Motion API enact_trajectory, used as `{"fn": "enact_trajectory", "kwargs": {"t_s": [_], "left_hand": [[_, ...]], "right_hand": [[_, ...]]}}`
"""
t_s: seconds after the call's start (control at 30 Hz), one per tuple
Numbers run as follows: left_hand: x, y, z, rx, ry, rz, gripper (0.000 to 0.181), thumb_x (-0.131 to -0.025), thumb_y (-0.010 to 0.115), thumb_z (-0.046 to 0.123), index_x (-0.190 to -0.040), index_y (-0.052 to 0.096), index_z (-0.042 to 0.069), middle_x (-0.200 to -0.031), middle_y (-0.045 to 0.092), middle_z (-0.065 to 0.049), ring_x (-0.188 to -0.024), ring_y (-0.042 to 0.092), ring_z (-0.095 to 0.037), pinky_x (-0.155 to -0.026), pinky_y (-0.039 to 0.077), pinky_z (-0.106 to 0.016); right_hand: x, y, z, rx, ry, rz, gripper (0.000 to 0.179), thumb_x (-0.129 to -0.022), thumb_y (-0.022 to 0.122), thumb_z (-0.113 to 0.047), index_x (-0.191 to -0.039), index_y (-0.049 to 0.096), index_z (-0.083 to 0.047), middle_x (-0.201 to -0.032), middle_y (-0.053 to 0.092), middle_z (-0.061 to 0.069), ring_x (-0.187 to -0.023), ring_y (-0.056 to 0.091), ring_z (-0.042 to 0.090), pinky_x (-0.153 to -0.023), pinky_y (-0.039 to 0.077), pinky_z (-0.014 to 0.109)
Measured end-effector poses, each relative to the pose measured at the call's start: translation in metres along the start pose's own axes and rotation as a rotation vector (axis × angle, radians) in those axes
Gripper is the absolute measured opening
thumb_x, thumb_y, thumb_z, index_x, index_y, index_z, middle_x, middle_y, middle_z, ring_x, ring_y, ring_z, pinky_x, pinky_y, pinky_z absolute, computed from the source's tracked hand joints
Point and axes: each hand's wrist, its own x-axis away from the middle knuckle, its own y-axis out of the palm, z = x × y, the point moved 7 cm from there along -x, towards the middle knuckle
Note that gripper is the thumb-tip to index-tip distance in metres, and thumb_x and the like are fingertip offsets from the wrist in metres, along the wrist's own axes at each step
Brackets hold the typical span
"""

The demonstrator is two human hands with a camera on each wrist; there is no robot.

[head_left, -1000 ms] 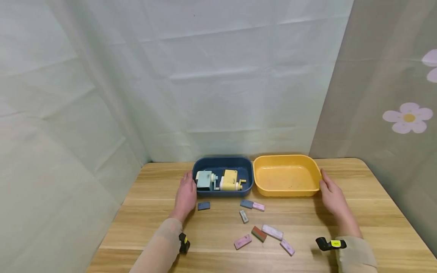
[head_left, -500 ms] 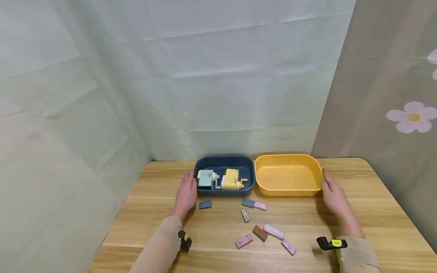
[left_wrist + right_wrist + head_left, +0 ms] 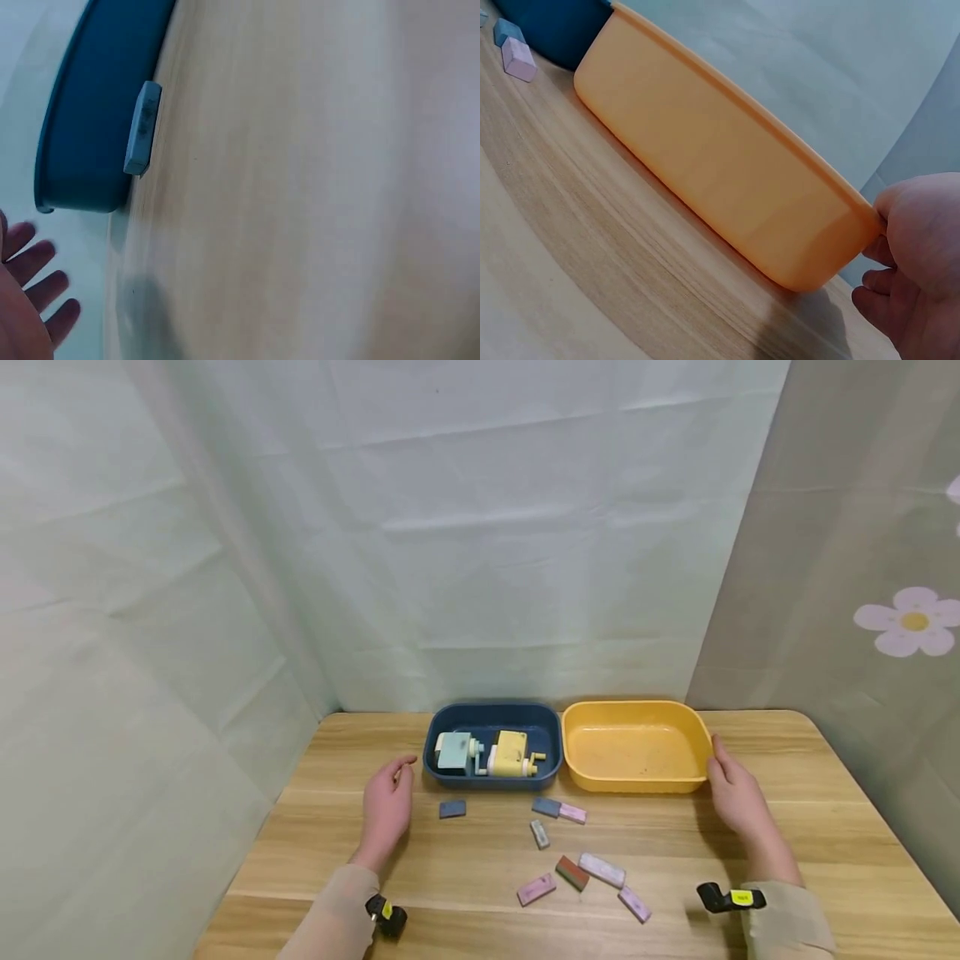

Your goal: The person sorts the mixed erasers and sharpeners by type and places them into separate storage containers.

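My left hand (image 3: 388, 802) stands apart from the left end of the blue plastic tray (image 3: 495, 782), its fingers spread loosely in the left wrist view. That tray holds a light-green crank pencil sharpener (image 3: 453, 752) and a yellow one. Against the right end of the yellow plastic tray (image 3: 633, 785) rests my right hand (image 3: 738, 793). In the right wrist view its thumb touches the rim corner of the yellow tray (image 3: 712, 150), with the other fingers loosely bent beside the end wall. Both trays stand side by side.
Several smudged block erasers lie on the wooden table (image 3: 300, 843) in front of the trays, among them a dark blue one (image 3: 452, 809), a pink one (image 3: 537, 889) and a red-green one (image 3: 572, 873). A pale curtain (image 3: 510, 568) hangs behind the table.
My left hand has let go of the blue tray's left end and drawn back to the left. My right hand stays at the yellow tray; both trays look unmoved.
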Motion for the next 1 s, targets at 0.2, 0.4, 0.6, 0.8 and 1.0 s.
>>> {"fn": "enact_trajectory", "kwargs": {"t_s": [0.2,0.4,0.6,0.8,1.0], "left_hand": [[0.026,0.011,0.001,-0.150,0.136,-0.187,0.024,-0.106,0.065,0.015,-0.121,0.079,0.003,-0.122,0.077,-0.014,-0.121,0.070,-0.034,-0.105,0.054,-0.056],[0.046,0.027,0.016,-0.327,0.389,-0.278,0.030,-0.100,0.076,0.011,-0.128,0.074,0.001,-0.130,0.073,-0.017,-0.127,0.066,-0.038,-0.109,0.052,-0.056],[0.048,0.038,0.028,-0.425,0.445,-0.379,0.036,-0.098,0.078,0.015,-0.131,0.073,0.001,-0.132,0.072,-0.017,-0.129,0.065,-0.041,-0.107,0.052,-0.058],[0.048,0.043,0.033,-0.499,0.465,-0.376,0.032,-0.098,0.079,0.017,-0.126,0.076,0.003,-0.125,0.073,-0.015,-0.110,0.071,-0.036,-0.097,0.057,-0.055],[0.051,0.043,0.041,-0.534,0.489,-0.346,0.023,-0.096,0.081,0.015,-0.116,0.079,0.004,-0.116,0.074,-0.013,-0.102,0.072,-0.033,-0.097,0.057,-0.056]], "right_hand": [[0.002,-0.002,0.000,0.009,0.015,-0.017,0.063,-0.119,0.025,-0.032,-0.166,0.011,0.007,-0.170,0.011,0.033,-0.153,0.018,0.061,-0.123,0.017,0.072],[0.001,-0.001,-0.001,0.001,0.005,-0.023,0.063,-0.119,0.025,-0.032,-0.166,0.010,0.007,-0.170,0.011,0.034,-0.152,0.018,0.062,-0.122,0.017,0.073],[0.001,0.000,-0.001,-0.009,-0.008,-0.015,0.063,-0.118,0.025,-0.032,-0.165,0.011,0.008,-0.170,0.011,0.034,-0.152,0.018,0.062,-0.122,0.016,0.074],[0.001,-0.001,-0.001,0.004,0.000,-0.020,0.063,-0.119,0.025,-0.032,-0.165,0.011,0.008,-0.170,0.011,0.034,-0.153,0.018,0.061,-0.123,0.017,0.072],[0.000,0.000,0.000,-0.001,0.006,-0.028,0.063,-0.119,0.025,-0.032,-0.165,0.011,0.008,-0.170,0.010,0.033,-0.154,0.017,0.060,-0.123,0.016,0.071]]}}
